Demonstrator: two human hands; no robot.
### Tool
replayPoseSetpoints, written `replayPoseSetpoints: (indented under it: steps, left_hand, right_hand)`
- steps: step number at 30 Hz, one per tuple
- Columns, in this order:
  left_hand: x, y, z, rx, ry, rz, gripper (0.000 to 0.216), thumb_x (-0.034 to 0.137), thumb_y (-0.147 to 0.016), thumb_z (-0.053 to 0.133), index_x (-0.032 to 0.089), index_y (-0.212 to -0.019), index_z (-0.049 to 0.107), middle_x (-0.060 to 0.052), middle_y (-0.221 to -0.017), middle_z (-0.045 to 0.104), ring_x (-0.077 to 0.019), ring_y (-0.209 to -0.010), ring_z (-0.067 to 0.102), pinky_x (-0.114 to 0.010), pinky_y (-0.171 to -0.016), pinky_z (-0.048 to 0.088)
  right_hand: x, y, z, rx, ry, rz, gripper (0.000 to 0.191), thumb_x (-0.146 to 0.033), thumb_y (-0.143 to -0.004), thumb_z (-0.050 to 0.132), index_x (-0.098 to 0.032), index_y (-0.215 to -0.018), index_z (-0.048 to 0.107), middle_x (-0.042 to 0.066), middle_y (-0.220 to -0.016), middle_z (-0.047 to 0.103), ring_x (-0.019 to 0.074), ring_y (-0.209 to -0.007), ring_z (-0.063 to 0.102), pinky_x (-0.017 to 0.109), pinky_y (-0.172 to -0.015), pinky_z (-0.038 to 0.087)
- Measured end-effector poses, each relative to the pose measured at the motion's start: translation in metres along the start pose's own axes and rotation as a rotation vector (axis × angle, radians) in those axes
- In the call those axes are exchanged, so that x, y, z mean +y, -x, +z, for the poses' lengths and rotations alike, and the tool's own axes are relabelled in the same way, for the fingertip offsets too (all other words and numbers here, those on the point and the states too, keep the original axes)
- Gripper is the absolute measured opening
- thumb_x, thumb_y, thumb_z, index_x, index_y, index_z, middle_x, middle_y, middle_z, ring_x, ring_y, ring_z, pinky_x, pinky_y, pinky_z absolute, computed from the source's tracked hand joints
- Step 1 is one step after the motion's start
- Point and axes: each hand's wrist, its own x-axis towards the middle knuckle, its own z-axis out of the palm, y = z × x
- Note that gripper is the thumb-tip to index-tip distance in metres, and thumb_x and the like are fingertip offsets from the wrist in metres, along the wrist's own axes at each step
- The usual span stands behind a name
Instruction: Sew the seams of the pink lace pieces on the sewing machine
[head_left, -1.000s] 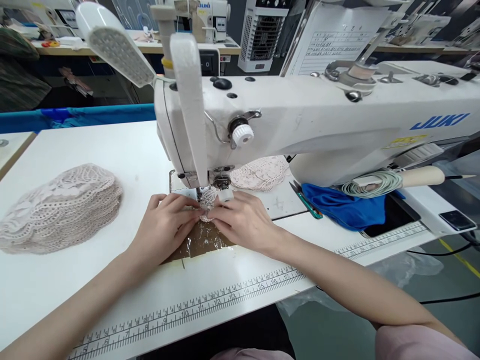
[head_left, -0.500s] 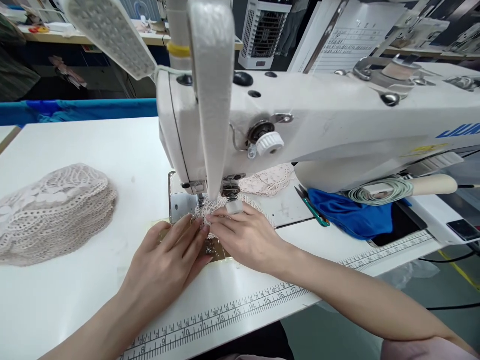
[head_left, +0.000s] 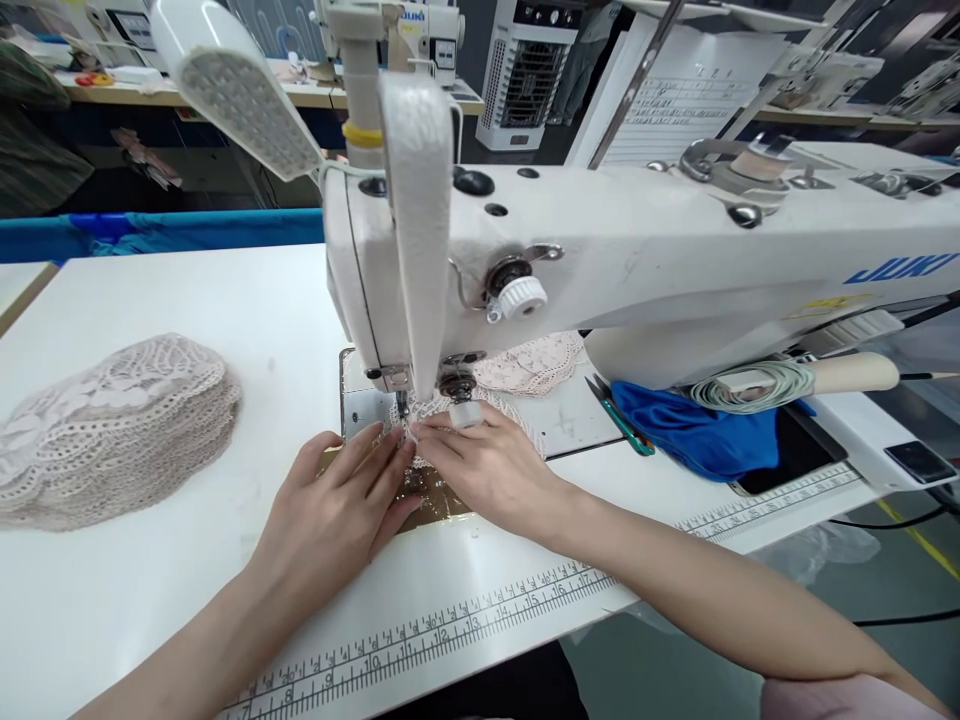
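A pale lace piece [head_left: 426, 408] lies under the needle area [head_left: 403, 403] of a white JUKI sewing machine [head_left: 637, 240]. My left hand [head_left: 334, 510] reaches in from the left, its fingertips closed at the lace's near edge and its thumb low over the brown plate [head_left: 439, 500]. From the right, my right hand [head_left: 510, 480] pinches and presses the same lace, with fingertips almost touching those of the left. The machine's arm and my fingers hide part of the lace. Behind the needle lies more patterned lace [head_left: 532, 365].
A thick stack of lace pieces [head_left: 127, 440] sits on the left of the table. To the right are thread snips [head_left: 621, 418], a blue cloth [head_left: 690, 430], a dark phone [head_left: 810, 450] and coiled cord [head_left: 754, 385]. A printed ruler [head_left: 420, 650] follows the front edge.
The camera view has shifted slightly, so the machine's top appears lower. My hands stay at nearly the same place on the lace, and the left fingertips have shifted only a little.
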Motion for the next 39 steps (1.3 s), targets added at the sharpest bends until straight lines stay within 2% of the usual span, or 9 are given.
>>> replayPoseSetpoints:
  steps: [5, 10, 14, 17, 23, 32, 39]
  left_hand:
    - [-0.0031, -0.0015, 0.0042, 0.003, -0.019, -0.004, 0.031, 0.031, -0.095, 0.051, 0.011, -0.114, 0.064, -0.007, -0.112, 0.071, -0.0245, -0.108, 0.063, -0.042, -0.087, 0.038]
    - [-0.0044, -0.0041, 0.0037, 0.019, -0.027, -0.019, 0.031, 0.031, -0.094, 0.052, 0.011, -0.114, 0.064, -0.007, -0.113, 0.071, -0.0244, -0.107, 0.063, -0.041, -0.085, 0.038]
    - [-0.0018, -0.004, 0.0008, 0.069, 0.021, -0.007, 0.026, 0.031, -0.093, 0.055, 0.012, -0.106, 0.067, -0.004, -0.108, 0.073, -0.023, -0.104, 0.063, -0.04, -0.083, 0.04]
    - [-0.0005, -0.003, -0.0001, 0.081, 0.025, -0.007, 0.026, 0.03, -0.092, 0.057, 0.011, -0.107, 0.066, -0.004, -0.106, 0.074, -0.0226, -0.102, 0.064, -0.039, -0.081, 0.04]
    - [-0.0021, -0.003, -0.0005, 0.076, 0.027, -0.002, 0.02, 0.028, -0.091, 0.058, 0.015, -0.102, 0.068, -0.003, -0.102, 0.075, -0.0236, -0.103, 0.065, -0.041, -0.083, 0.04]
    - [-0.0059, -0.0034, 0.0029, 0.054, 0.048, -0.031, 0.025, 0.029, -0.092, 0.056, 0.013, -0.108, 0.066, -0.005, -0.103, 0.074, -0.024, -0.106, 0.065, -0.044, -0.095, 0.038]
    - [-0.0087, -0.0043, 0.006, 0.05, 0.035, -0.034, 0.028, 0.031, -0.092, 0.055, 0.012, -0.11, 0.065, -0.006, -0.106, 0.073, -0.0247, -0.107, 0.064, -0.045, -0.097, 0.037]
  right_hand:
    - [0.0042, -0.002, 0.0035, -0.038, 0.068, 0.016, 0.027, 0.0, -0.09, 0.041, -0.013, -0.095, 0.065, 0.008, -0.092, 0.074, 0.0169, -0.082, 0.064, 0.033, -0.088, 0.041]
    - [0.0057, -0.0046, 0.001, -0.044, 0.051, 0.023, 0.025, -0.005, -0.09, 0.043, -0.012, -0.097, 0.066, 0.009, -0.099, 0.073, 0.0179, -0.088, 0.063, 0.034, -0.091, 0.038]
    - [0.0036, -0.0024, -0.0027, -0.03, -0.022, 0.017, 0.026, -0.024, -0.094, 0.048, -0.011, -0.107, 0.066, 0.009, -0.102, 0.073, 0.0196, -0.09, 0.063, 0.037, -0.095, 0.036]
    - [0.0024, -0.0005, -0.0029, 0.002, -0.035, 0.008, 0.03, -0.033, -0.095, 0.049, -0.012, -0.104, 0.069, 0.009, -0.104, 0.073, 0.0199, -0.091, 0.063, 0.038, -0.097, 0.035]
    - [0.0029, -0.0008, -0.0016, 0.007, -0.017, 0.011, 0.03, -0.033, -0.096, 0.05, -0.011, -0.103, 0.07, 0.006, -0.102, 0.074, 0.0195, -0.092, 0.063, 0.037, -0.098, 0.035]
    - [0.0043, -0.0019, -0.0006, -0.041, 0.012, 0.029, 0.033, -0.035, -0.097, 0.048, -0.012, -0.11, 0.068, 0.008, -0.106, 0.073, 0.0214, -0.098, 0.063, 0.039, -0.097, 0.038]
    - [0.0064, -0.0054, 0.0003, -0.063, 0.021, 0.045, 0.033, -0.033, -0.097, 0.048, -0.011, -0.111, 0.068, 0.008, -0.107, 0.073, 0.0227, -0.106, 0.061, 0.04, -0.098, 0.038]
